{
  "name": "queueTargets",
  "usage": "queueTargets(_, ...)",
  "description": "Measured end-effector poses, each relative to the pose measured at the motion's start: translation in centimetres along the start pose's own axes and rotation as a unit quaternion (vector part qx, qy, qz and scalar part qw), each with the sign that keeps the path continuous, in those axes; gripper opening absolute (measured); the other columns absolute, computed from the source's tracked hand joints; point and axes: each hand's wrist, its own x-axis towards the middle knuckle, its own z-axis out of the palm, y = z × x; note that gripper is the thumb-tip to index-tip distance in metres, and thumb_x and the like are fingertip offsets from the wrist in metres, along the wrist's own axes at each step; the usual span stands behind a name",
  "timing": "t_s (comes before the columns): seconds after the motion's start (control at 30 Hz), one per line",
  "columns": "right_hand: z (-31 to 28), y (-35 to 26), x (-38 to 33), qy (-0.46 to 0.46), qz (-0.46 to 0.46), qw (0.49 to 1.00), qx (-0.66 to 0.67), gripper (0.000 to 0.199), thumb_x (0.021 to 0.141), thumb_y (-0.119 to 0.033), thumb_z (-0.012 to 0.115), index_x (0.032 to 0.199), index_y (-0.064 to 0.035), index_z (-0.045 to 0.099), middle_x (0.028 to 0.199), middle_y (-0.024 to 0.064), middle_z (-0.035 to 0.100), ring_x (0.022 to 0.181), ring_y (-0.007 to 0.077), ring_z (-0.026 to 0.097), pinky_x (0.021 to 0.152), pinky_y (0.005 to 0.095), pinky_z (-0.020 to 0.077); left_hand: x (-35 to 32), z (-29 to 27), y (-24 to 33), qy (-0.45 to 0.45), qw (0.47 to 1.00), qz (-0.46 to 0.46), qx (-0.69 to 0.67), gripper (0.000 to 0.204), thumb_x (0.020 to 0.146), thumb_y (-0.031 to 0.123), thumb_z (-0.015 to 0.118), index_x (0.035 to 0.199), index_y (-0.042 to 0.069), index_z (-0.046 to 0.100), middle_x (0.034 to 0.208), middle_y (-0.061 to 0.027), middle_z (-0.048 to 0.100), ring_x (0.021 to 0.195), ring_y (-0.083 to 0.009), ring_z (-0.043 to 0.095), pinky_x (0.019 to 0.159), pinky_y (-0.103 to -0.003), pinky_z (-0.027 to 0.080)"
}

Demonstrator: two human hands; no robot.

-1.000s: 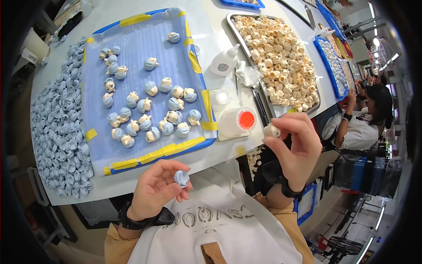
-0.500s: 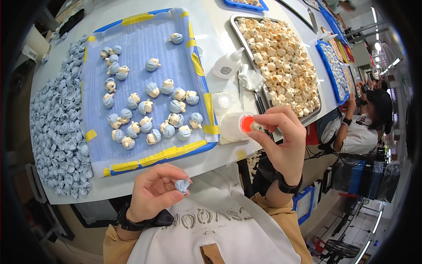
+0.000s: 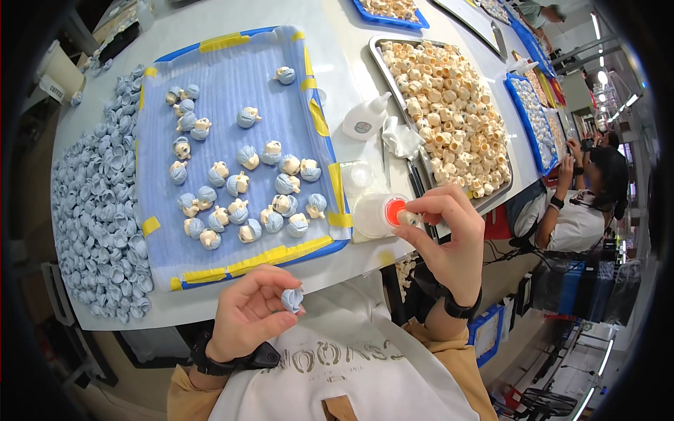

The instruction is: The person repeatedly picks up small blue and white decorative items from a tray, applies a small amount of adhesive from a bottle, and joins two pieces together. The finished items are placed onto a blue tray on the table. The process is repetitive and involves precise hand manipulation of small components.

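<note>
Cream piece [image 3: 409, 218]: small, pinched between thumb and fingertips of my right hand [image 3: 446, 238], held against the red pad [image 3: 395, 210] in the clear dish [image 3: 375, 214] at the table's near edge. I judge this the dipping step: the piece takes glue or colour from the pad.

Blue cap [image 3: 292, 299]: small, crinkled, gripped at the fingertips of my left hand [image 3: 249, 316], low over my lap, well apart from the dish.

Step in hand, as I read it: one half wetted, the other waiting. The next move calls for bringing both hands together and seating the cream piece in the cap squarely, wet end inward.

Blue tray [image 3: 210, 49]: yellow tape on the rim, just left of the dish; holds joined blue-and-cream pieces [image 3: 246, 189] in loose rows, room left at the top.

Loose blue caps [image 3: 98, 210]: heap on the table, left of the tray.

Metal tray [image 3: 379, 63]: right of the blue tray, filled with cream pieces.

White squeeze bottle [image 3: 365, 119] and crumpled cloth [image 3: 401, 137]: between the two trays.
</note>
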Motion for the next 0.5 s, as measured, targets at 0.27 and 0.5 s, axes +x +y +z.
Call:
queueTargets(0.27, 0.5, -0.2, -1.5, 0.085, -0.050, 0.995, -0.030, 0.032, 0.057, -0.004, 0.080, 0.083, -0.0042, 0.061, 0.079, 0.0072, 0.057, 0.065, 0.0186, 0.055, 0.055, 0.0265, 0.0457, 0.2, 0.9, 0.2, 0.066, 0.998, -0.004, 0.000, 0.034, 0.077, 0.004, 0.063, 0.108, -0.006, 0.050, 0.097, -0.0127, 0.057, 0.081, -0.0162, 0.060, 0.072, -0.027, 0.049)
queueTargets(0.5, 3.4, -4.1, -2.3, -0.021, -0.209, 0.957, 0.199, 0.040, 0.053, -0.010, 0.085, 0.085, -0.0021, 0.062, 0.077, 0.0084, 0.061, 0.065, 0.0160, 0.056, 0.052, 0.0253, 0.0423, 0.7, 0.7, 0.4, -0.013, 0.999, 0.010, -0.030, 0.033, 0.081, -0.003, 0.060, 0.112, -0.007, 0.051, 0.101, -0.0114, 0.058, 0.092, -0.0155, 0.057, 0.081, -0.029, 0.048)
